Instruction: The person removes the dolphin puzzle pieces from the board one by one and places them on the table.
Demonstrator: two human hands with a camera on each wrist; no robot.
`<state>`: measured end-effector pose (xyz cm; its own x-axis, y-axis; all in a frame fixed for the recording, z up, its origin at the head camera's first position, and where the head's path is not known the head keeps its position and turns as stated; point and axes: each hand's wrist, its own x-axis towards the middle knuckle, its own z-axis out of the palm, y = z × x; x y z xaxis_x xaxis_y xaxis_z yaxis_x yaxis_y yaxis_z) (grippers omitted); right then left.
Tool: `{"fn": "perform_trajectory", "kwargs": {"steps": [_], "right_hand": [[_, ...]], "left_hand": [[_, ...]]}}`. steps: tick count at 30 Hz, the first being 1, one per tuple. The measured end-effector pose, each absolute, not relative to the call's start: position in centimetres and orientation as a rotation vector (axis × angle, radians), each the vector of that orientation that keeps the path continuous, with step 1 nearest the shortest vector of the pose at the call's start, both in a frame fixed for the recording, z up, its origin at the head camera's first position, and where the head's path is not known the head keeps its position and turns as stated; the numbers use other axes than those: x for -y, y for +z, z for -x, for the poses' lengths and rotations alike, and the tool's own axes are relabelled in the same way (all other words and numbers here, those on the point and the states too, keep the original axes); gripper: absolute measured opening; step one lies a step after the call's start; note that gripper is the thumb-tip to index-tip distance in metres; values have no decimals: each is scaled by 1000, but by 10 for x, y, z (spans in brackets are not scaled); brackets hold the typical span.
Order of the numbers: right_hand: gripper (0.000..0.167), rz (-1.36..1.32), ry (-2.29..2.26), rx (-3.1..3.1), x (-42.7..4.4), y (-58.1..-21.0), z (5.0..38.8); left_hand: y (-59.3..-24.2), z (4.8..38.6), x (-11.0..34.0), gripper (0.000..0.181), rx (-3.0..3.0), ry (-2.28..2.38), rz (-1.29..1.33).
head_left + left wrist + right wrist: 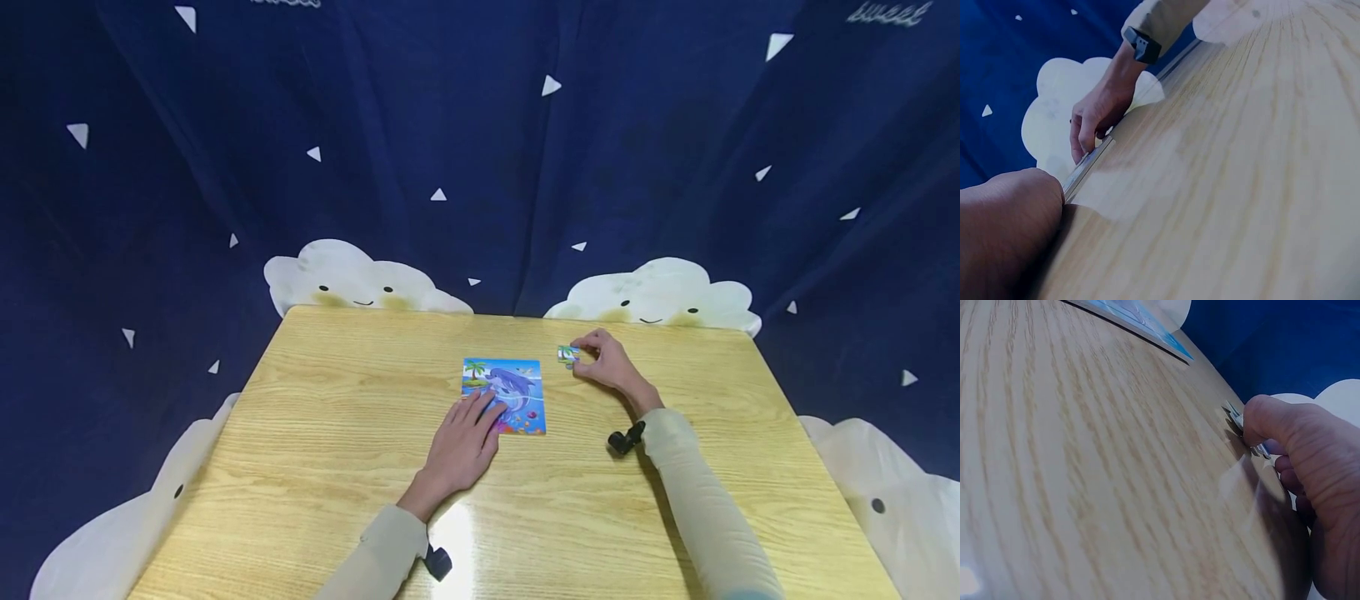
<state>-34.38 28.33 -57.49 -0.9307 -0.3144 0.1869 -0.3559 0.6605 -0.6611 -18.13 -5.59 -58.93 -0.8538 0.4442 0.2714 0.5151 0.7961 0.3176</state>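
navy cloth (480, 125) – "sweet" (889, 13), hand (611, 365) pinching tile (567, 354)

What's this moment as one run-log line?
left hand: rests on dolphin picture | right hand: pinches palm-tree piece | piece: right of picture, apart

The left hand (463, 442) hides a corner of the dolphin board (529, 385).
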Motion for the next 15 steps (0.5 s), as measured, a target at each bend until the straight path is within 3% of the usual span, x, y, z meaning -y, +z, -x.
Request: {"fn": "perform_trajectory", "kwargs": {"steps": [15], "right_hand": [[43,-558,1135,2819,-282,-573,343]], "left_hand": [[-585,182,55,50,2853,-576,743]]}}
